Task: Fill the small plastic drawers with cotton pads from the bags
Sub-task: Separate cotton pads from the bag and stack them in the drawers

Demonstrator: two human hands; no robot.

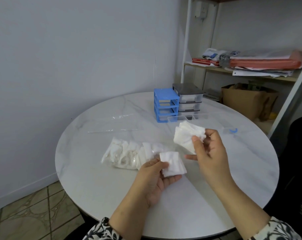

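Observation:
My left hand holds a small stack of white cotton pads between thumb and fingers, low over the table's middle. My right hand pinches a bigger bunch of cotton pads, raised a little higher and further back. A clear bag of cotton pads lies on the table left of my hands. A blue drawer unit and a grey drawer unit stand side by side at the far side of the table. A clear pulled-out drawer lies in front of them.
The round white marble table has an empty clear bag lying flat at the back left. A small clear piece with a blue handle sits right of my hands. Shelves with papers and a cardboard box stand behind.

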